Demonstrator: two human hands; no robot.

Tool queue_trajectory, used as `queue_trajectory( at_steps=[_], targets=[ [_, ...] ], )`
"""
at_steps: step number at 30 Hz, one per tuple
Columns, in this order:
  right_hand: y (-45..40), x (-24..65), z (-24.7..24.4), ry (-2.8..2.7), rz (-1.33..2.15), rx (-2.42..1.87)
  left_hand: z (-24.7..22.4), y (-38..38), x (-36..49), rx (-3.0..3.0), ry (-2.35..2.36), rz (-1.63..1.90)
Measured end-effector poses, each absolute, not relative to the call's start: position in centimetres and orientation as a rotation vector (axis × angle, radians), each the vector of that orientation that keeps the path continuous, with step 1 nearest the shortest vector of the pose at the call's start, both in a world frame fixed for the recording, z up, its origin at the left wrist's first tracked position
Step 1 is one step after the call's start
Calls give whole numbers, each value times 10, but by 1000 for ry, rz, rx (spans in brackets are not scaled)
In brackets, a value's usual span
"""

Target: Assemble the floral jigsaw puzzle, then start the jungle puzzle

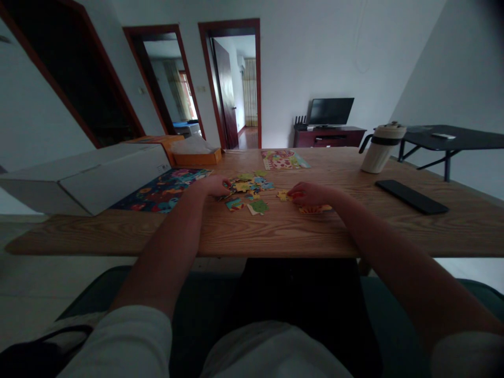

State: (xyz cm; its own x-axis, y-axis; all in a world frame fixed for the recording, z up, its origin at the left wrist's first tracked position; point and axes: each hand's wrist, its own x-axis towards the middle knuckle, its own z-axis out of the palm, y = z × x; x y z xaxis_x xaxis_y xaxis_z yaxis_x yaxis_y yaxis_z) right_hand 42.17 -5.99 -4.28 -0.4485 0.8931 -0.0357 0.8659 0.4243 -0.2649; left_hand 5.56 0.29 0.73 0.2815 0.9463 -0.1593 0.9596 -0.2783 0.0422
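My left hand (213, 186) is at the left edge of a loose pile of jigsaw puzzle pieces (244, 185), its fingers curled round a piece that they mostly hide. Two pieces, one blue (235, 205) and one green (258, 207), lie at the near side of the pile. To the right, my right hand (309, 193) is closed on a red and yellow puzzle piece (296, 195). A yellow piece (282, 195) lies just left of those fingers. Under the same hand, partly covered, is an orange patterned piece (311, 209).
A colourful puzzle sheet (157, 191) lies beside a long white box (86, 176) and an orange box (197, 156). Farther back is a picture card (281, 159). On the right stand a beige jug (378, 152) and a flat black object (411, 197) on the wooden table (275, 239).
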Motion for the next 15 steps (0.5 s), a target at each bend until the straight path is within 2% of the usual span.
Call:
queue_trajectory(
  at_steps=[5, 11, 15],
  targets=[
    [-63, 422, -39, -2526, 403, -1634, 7, 4, 56, 2464, 1785, -169],
    [-63, 421, -40, -2502, 423, -1637, -5, 33, 88, 2616, 1716, 191],
    [-64, 422, -40, -2501, 460, -1621, -14, 66, 112, 2533, 1634, 88]
  ],
)
